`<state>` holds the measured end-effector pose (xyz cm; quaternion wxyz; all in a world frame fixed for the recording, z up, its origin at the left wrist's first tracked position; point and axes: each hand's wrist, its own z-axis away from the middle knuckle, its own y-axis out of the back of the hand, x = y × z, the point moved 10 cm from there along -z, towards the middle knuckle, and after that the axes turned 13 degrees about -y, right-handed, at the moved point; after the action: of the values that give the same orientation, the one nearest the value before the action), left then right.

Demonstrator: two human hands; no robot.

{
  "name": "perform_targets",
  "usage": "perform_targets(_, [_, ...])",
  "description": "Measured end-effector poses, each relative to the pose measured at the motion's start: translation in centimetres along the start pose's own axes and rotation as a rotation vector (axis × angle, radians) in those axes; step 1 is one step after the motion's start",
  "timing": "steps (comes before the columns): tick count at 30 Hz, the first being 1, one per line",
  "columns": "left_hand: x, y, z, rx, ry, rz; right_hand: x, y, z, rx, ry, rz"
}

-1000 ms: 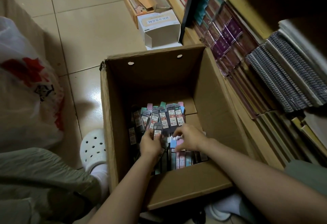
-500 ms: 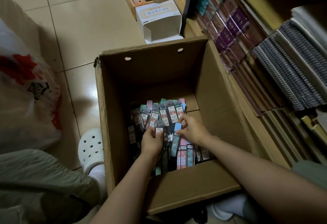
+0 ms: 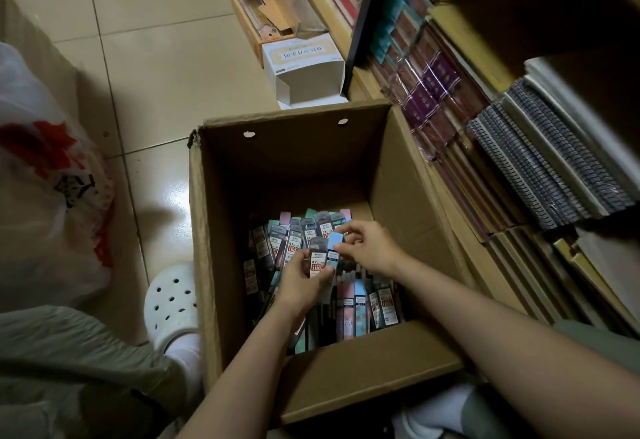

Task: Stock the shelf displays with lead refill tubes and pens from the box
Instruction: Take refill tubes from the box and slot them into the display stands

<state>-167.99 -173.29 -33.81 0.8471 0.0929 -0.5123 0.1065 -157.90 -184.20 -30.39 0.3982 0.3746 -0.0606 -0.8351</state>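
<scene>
Lifting clear of the heap in the box (image 3: pixel 346 383), a blue-capped refill tube (image 3: pixel 334 248) now sits pinched by the right hand (image 3: pixel 372 248) beside the labelled tube (image 3: pixel 318 260) gripped by the left hand (image 3: pixel 299 284); shelving likely follows.

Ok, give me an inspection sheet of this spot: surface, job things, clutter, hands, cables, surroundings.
Surface: beige tiled floor, glossy.
Job's things: open cardboard box on the floor, lead refill tubes piled in its bottom, many with red-and-white labels, some pastel.
Clutter: white plastic bag with red print at left; empty white carton and a small brown box of scraps beyond the big box.
Hands: left hand grips a dark labelled tube; right hand pinches a blue-capped tube beside it.
Cables: nothing seen.
Surroundings: shelf at right with spiral notebooks and purple wrapped packs; white clog on one foot.
</scene>
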Motion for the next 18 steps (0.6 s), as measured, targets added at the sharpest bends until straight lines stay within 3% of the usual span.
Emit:
perform_targets(3, [0.3, 0.2, -0.8, 0.065, 0.039, 0.097, 0.3, 1.3, -1.3, 0.062, -0.013, -0.112])
perform_targets(7, [0.5, 0.4, -2.7, 0.118, 0.088, 0.163, 2.1, 3.7, -3.8, 0.27, -0.132, 0.155])
perform_targets(13, [-0.6, 1.4, -4.2, 0.198, 0.122, 0.187, 2.4, 1.0, -6.1, 0.126, -0.098, 0.449])
perform_targets(18, [-1.8, 1.0, -4.3, 0.216, 0.137, 0.2, 3.5, 0.0, -6.3, 0.101, -0.066, 0.322])
